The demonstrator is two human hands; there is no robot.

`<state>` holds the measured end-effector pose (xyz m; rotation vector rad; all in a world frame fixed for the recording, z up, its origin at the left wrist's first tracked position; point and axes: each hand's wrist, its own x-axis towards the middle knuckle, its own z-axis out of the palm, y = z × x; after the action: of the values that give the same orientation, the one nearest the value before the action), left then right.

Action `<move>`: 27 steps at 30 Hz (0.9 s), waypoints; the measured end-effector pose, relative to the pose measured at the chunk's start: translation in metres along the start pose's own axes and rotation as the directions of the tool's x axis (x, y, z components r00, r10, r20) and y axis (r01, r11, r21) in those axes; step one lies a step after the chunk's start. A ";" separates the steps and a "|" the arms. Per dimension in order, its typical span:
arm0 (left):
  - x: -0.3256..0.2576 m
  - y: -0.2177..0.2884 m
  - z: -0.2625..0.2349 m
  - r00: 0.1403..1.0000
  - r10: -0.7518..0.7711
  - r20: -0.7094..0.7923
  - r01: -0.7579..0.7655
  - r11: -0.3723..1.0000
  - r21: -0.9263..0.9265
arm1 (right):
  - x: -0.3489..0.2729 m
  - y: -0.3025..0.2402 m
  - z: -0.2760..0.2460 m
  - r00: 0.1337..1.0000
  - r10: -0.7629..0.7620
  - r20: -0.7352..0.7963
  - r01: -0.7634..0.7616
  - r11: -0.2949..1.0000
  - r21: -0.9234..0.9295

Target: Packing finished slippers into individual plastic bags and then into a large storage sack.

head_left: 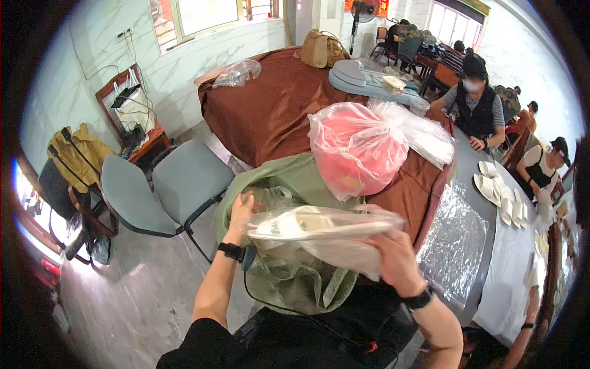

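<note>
Both hands are in front of me over a large green drawstring bag [295,283] of thin mesh-like cloth. Gripped at its right end by my right hand [396,255], a clear plastic packet [326,226] lies level across the bag's mouth. Pale, flat contents show through its film, too blurred to name. At the packet's left end my left hand [243,212] has curled fingers beside the green cloth; what they pinch is unclear. More clear plastic shows inside the green bag. Just beyond stands a tied translucent bag [359,147] with pink-red contents.
A brown cloth [264,104] covers the table, with a tan bag [322,49] at its far end. Clear sheeting [455,240] and white slippers [507,200] lie on the grey tabletop at right. Two people work there. Grey chairs [190,175] stand at left.
</note>
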<state>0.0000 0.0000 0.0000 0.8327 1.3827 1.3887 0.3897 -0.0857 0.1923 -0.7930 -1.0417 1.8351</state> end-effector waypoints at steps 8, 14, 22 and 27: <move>-0.023 0.049 0.004 0.960 0.265 -0.093 -0.264 0.964 0.020 | 0.113 0.141 -0.011 0.861 -0.444 0.247 0.481 0.552 -0.681; -0.052 0.031 0.042 0.752 -0.155 0.641 -0.563 0.356 0.746 | 0.130 0.190 -0.023 0.894 0.255 0.367 0.412 -0.149 -0.899; -0.043 -0.008 0.079 0.766 -0.225 0.601 -0.630 -0.081 0.772 | 0.126 0.189 -0.035 0.978 0.175 0.111 0.080 0.176 -0.981; -0.012 -0.023 0.083 0.799 -0.202 0.566 -0.599 -0.188 0.779 | 0.062 0.162 -0.006 0.984 0.113 0.139 0.153 -0.123 -0.981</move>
<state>0.0854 0.0126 -0.0106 2.4313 1.7062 -0.3140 0.3087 -0.0744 0.0398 -1.4249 -2.6953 0.5941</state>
